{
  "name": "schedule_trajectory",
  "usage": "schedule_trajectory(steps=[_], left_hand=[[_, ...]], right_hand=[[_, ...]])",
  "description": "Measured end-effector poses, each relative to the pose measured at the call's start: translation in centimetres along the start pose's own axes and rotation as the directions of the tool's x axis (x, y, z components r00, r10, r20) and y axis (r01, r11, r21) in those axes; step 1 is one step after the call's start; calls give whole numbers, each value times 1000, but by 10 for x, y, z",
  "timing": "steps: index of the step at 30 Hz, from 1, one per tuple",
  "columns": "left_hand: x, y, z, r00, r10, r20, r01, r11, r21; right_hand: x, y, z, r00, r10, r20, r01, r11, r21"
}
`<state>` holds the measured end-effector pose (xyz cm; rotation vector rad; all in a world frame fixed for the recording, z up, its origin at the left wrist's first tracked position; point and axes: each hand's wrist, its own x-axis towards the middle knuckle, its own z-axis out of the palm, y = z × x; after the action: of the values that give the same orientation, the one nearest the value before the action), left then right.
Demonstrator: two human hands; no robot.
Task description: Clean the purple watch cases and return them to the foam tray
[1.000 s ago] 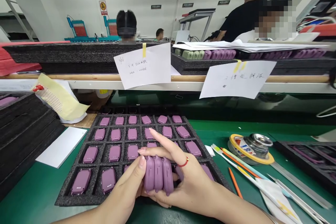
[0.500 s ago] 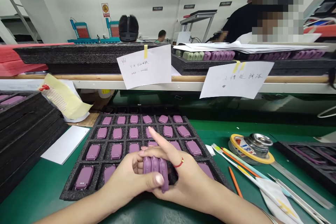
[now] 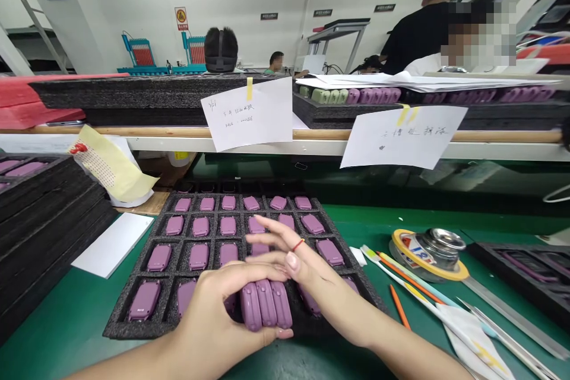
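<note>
My left hand [image 3: 222, 309] grips a row of three purple cases [image 3: 266, 306], standing on edge side by side between its thumb below and fingers above. Just right of them, my right hand [image 3: 294, 255] has its fingers stretched out and apart, touching or nearly touching the left fingertips, with nothing held. Both hands are over the near part of a black foam tray [image 3: 133, 261], whose compartments hold more purple cases, such as one [image 3: 145, 300] at the near left corner.
Right of the tray lie brushes, an orange stick [image 3: 399, 307], a metal ruler [image 3: 516, 314] and a metal-topped jar [image 3: 430, 252]. Stacked foam trays [image 3: 44, 237] and a white card [image 3: 113, 244] are at left. A shelf [image 3: 169, 145] crosses behind. People are beyond it.
My right hand has opened and drawn away from the purple cases, its fingers now raised and spread. My left hand has turned and wraps over the cases, which face forward more.
</note>
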<state>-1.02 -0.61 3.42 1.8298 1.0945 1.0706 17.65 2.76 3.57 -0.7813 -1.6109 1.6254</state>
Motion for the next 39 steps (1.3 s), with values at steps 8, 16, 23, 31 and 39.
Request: schedule_trajectory(steps=[8,16,23,31,39], left_hand=[[2,-7,1,952,300,-57,-294,951,95],[-1,-20,-2,915,395,80,-403,882,245],[-4,-32,1,906,394,155,-424,849,316],[-4,-49,3,924,365,115,-381,845,376],[-11,-71,3,977,204,60,-210,887,412]], right_hand=[[1,-7,4,983,138,120,-135,990,-27],[-20,-48,-44,962,-90,-258,-110,737,-667],[-64,-8,-78,681,169,-713,-711,-83,-698],[-108,23,-108,719,65,-692,-658,385,-647],[-124,-9,-165,352,-442,-825,-315,774,-549]])
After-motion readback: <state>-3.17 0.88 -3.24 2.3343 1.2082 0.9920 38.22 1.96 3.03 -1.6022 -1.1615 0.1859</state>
